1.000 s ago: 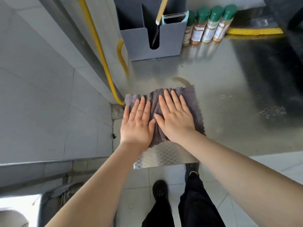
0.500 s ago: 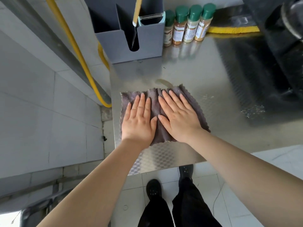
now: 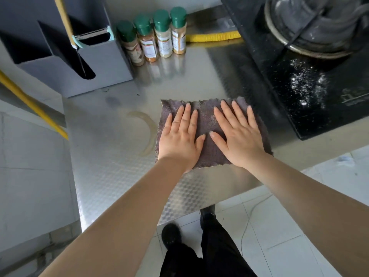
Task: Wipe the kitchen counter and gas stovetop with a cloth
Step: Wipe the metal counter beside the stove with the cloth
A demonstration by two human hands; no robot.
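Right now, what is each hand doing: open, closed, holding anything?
Left hand: open, flat, pressing on the cloth.
Right hand: open, flat, pressing on the same cloth.

The gas stovetop [image 3: 311, 80] runs off the right edge; spice jar [image 3: 148, 47] labels are unreadable.

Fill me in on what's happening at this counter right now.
A person is wiping a steel counter with a grey cloth. Both the left hand and the right hand lie flat, palms down, on the cloth. A curved brownish streak shows on the counter just left of the cloth, not yet wiped. The black gas stovetop to the right carries white specks and looks untouched. Four green-capped spice jars stand at the back.
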